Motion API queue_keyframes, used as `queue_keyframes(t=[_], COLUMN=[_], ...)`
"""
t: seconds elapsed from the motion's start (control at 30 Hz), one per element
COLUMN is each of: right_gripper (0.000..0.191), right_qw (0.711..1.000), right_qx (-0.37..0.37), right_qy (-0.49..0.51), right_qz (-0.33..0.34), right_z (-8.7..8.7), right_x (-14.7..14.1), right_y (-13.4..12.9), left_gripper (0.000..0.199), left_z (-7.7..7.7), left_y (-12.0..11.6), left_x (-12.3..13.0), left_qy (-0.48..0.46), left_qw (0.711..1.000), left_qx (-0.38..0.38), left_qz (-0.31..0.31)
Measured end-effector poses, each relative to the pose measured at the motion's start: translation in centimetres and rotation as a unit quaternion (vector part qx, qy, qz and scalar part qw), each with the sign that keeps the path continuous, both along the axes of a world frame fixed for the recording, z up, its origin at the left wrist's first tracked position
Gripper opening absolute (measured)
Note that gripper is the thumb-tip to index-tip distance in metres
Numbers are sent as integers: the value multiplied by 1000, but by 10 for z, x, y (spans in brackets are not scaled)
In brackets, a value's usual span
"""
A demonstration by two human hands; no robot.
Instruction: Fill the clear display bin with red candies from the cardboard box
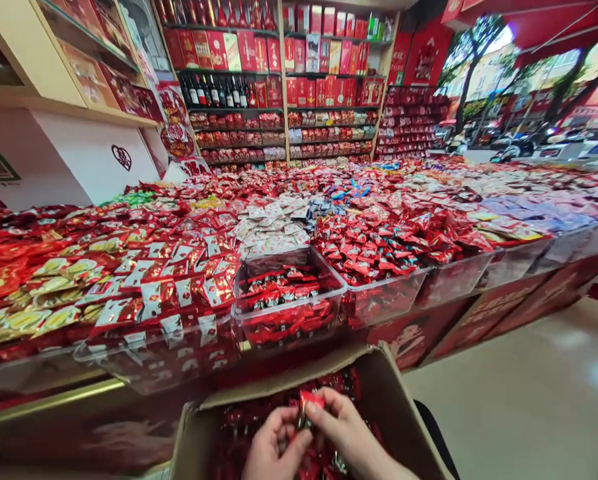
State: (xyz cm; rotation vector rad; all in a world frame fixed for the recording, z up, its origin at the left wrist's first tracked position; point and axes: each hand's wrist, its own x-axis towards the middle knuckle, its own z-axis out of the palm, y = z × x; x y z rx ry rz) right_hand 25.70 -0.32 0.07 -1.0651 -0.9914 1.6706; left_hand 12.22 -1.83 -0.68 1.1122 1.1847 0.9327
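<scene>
Over an open cardboard box (403, 413) at the bottom centre, my left hand (273, 443) and my right hand (341, 423) meet around a small red packet (311, 399). The right thumb and fingers pinch its upper part, while the left fingers close on its lower part. More red packets (243, 417) lie inside the box beneath both hands. Just beyond the box, a clear plastic bin (341, 291) holds similar red packets in rows, with its upper part unfilled.
A wide counter of candy packets (149, 280) in clear bins stretches left and right beyond the box. Shelves (285, 80) with bottles and red boxes stand behind. Bare floor (519, 393) shows at the right, with a street outside.
</scene>
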Motion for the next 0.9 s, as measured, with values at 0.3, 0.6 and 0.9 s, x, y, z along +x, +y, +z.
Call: queue_keyframes(t=[0.3,0.6,0.9], right_gripper=[24,28,37], right_qw=[981,999,993], right_qx=[-77,7,-29], right_qy=[175,33,91], right_qz=[-32,0,-67], right_z=[37,35,27], right_x=[6,9,8], right_y=[-6,-15,-16], left_gripper=[29,34,36], left_z=[57,47,36], left_y=[-10,-13,-17], left_x=[5,10,15], left_qy=[-21,-35,-54], left_qw=[998,997,992], left_qx=[1,-36,-15], left_qz=[60,60,116])
